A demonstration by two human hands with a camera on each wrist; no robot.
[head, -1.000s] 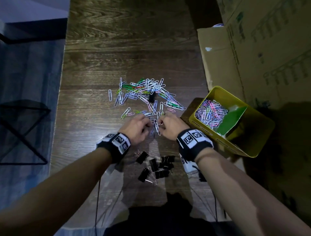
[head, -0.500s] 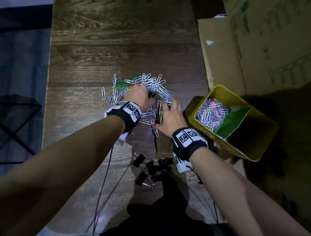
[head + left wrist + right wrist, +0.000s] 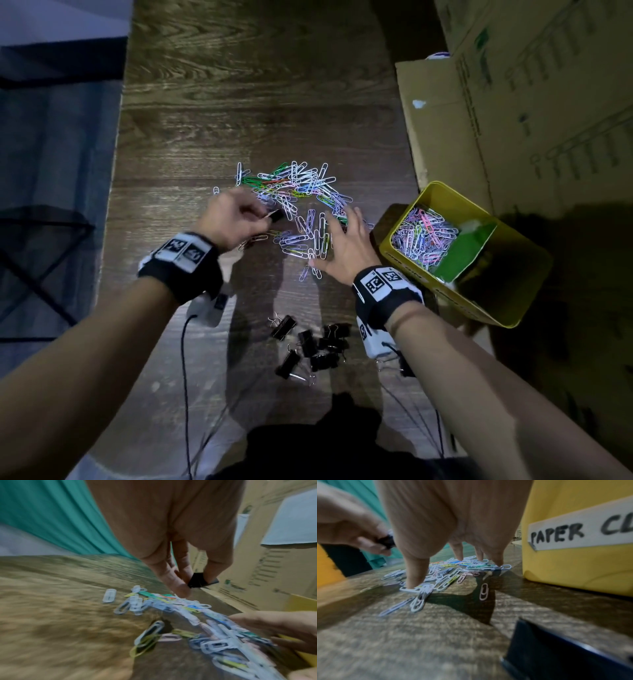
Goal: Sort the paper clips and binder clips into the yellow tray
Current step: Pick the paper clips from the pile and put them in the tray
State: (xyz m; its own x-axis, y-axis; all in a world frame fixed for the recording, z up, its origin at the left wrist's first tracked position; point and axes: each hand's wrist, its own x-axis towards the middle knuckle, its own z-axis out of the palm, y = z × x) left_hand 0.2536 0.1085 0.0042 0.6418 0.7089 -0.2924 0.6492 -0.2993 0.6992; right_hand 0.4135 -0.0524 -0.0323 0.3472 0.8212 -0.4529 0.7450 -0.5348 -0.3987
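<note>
A heap of coloured paper clips (image 3: 301, 202) lies on the wooden table (image 3: 239, 102). My left hand (image 3: 236, 219) hovers at the heap's left edge and pinches a black binder clip (image 3: 275, 216) (image 3: 200, 581) between thumb and fingers. My right hand (image 3: 346, 240) rests with spread straight fingers (image 3: 416, 574) pressed on the heap's right side. The yellow tray (image 3: 513, 308) stands tilted at the right, with paper clips (image 3: 421, 236) in its near compartment beside a green divider (image 3: 469, 250). Several black binder clips (image 3: 311, 342) lie nearer me.
Big cardboard boxes (image 3: 513, 102) stand along the right, behind the tray. The tray's side bears a white label (image 3: 580, 534) reading "PAPER CL". Cables (image 3: 185, 394) run from my wrist cameras toward me. The table's left edge drops to a dark blue floor (image 3: 51, 171).
My left hand has lifted back left out of the heap with a black binder clip pinched. My right hand slid slightly forward and spread flat on the paper clips.
</note>
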